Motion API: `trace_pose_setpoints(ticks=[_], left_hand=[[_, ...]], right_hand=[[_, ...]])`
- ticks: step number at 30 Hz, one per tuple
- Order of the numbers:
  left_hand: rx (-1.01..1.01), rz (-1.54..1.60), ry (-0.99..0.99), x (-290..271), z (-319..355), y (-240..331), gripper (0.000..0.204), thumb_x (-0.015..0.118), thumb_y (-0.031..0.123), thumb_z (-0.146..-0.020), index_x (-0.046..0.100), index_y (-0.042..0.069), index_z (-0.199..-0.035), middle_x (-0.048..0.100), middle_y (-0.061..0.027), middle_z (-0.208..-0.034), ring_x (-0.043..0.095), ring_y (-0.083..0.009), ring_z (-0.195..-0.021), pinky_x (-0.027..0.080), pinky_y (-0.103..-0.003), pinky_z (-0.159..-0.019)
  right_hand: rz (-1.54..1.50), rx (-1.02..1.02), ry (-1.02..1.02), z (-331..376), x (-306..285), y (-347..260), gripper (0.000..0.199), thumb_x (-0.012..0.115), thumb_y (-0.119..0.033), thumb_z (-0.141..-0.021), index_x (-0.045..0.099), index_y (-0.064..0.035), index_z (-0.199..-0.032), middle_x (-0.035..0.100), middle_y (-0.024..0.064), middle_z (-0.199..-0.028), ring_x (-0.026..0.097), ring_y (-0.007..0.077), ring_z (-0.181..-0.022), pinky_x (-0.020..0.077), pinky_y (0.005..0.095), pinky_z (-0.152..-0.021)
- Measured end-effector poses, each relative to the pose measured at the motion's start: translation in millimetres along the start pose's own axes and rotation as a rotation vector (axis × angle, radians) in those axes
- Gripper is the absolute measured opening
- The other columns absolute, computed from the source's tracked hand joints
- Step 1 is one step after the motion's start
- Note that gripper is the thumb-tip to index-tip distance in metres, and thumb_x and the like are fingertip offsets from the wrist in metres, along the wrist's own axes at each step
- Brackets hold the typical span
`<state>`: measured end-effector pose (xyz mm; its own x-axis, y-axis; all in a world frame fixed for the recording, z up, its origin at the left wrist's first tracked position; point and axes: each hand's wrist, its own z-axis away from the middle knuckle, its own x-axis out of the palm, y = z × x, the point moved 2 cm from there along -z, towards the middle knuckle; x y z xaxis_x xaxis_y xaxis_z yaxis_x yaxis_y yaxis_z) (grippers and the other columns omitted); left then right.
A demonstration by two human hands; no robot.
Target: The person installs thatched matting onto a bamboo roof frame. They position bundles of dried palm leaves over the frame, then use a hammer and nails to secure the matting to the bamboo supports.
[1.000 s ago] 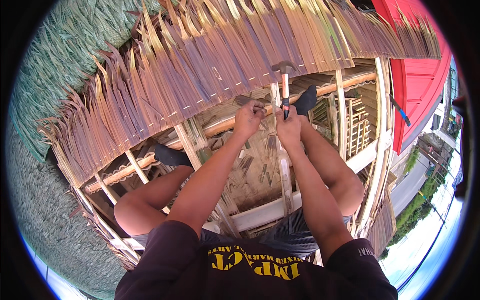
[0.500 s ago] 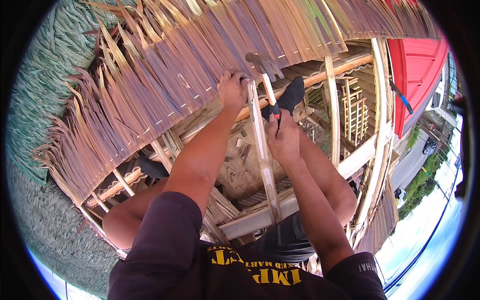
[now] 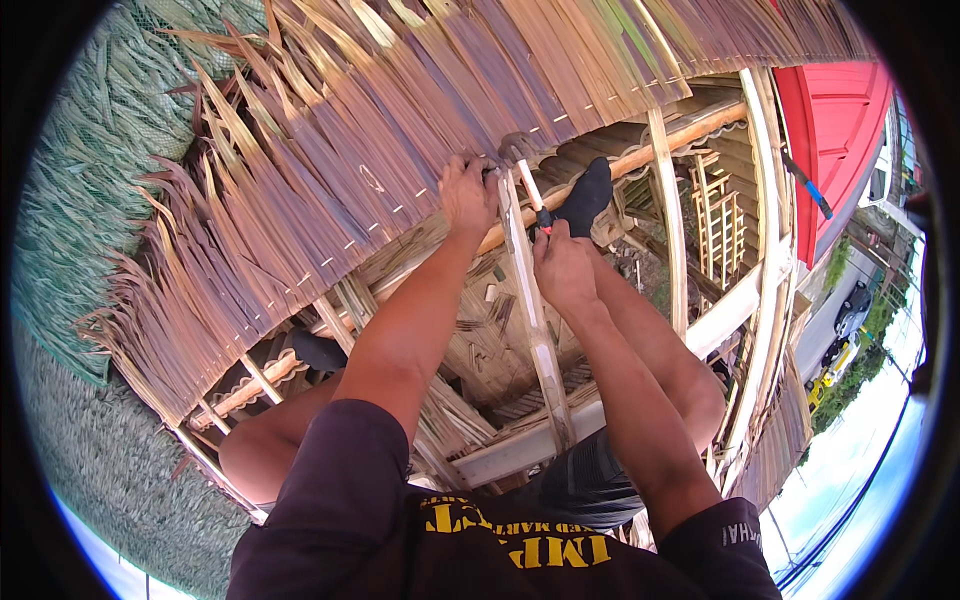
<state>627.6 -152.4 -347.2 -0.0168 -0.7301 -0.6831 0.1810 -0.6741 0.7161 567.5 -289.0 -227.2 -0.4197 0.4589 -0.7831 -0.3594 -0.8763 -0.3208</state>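
Note:
My right hand [image 3: 566,268] is closed round the dark, red-tipped grip of a claw hammer [image 3: 529,184]. The hammer's head lies by the upper end of a pale wooden rafter [image 3: 535,330], close to the stitched lower edge of a brown palm-leaf thatch panel [image 3: 380,150]. On the other side of that rafter end, my left hand [image 3: 468,197] rests against the thatch edge with its fingers bent and pinched together. Whatever lies between those fingertips is too small to make out. A foot in a dark sock [image 3: 586,198] is just right of the hammer.
Open gaps between rafters show a lower level with a ladder-like wooden frame [image 3: 717,225]. A round pole [image 3: 650,150] crosses under the rafters. A blue-handled tool [image 3: 808,187] lies by the red roof [image 3: 835,130] at right. Green netting [image 3: 90,200] covers thatch at left.
The hammer head has come down from its tilted, raised position to beside the rafter end at my left fingers. Both hands stay nearly in place; the whole view has shifted slightly.

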Motion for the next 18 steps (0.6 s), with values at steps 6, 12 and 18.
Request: trace_pose_setpoints(ticks=[6,12,18], left_hand=[[-1.179,1.143,0.242,23.2,34.6,-10.0,0.034,0.073,0.023,-0.094,0.063,0.004,-0.12,0.063,-0.0101,-0.119,0.059,-0.028,-0.113,0.05,-0.04,-0.097],[-1.198,1.778,0.463,43.7,28.5,-40.9,0.032,0.067,0.017,-0.1,0.058,0.002,-0.126,0.064,-0.0093,-0.123,0.061,-0.026,-0.119,0.051,-0.038,-0.109],[-1.239,1.828,0.519,40.3,29.9,-40.1,0.027,0.063,0.006,-0.099,0.058,0.001,-0.124,0.065,-0.0095,-0.122,0.063,-0.0238,-0.116,0.053,-0.036,-0.109]], right_hand=[[0.019,0.108,-0.052,-2.7,21.9,16.5,0.028,0.054,-0.025,-0.102,0.049,0.002,-0.103,0.065,0.0314,-0.075,0.066,0.0517,-0.073,0.053,0.0598,-0.066],[-0.138,0.005,0.063,17.2,4.3,4.3,0.028,0.053,-0.021,-0.102,0.048,0.0034,-0.114,0.065,0.0281,-0.077,0.066,0.0502,-0.072,0.0509,0.0572,-0.065],[-0.277,-0.094,0.174,50.6,-9.5,-13.2,0.026,0.056,-0.017,-0.1,0.049,0.0,-0.118,0.067,0.0269,-0.086,0.067,0.0491,-0.077,0.0515,0.0589,-0.068]])
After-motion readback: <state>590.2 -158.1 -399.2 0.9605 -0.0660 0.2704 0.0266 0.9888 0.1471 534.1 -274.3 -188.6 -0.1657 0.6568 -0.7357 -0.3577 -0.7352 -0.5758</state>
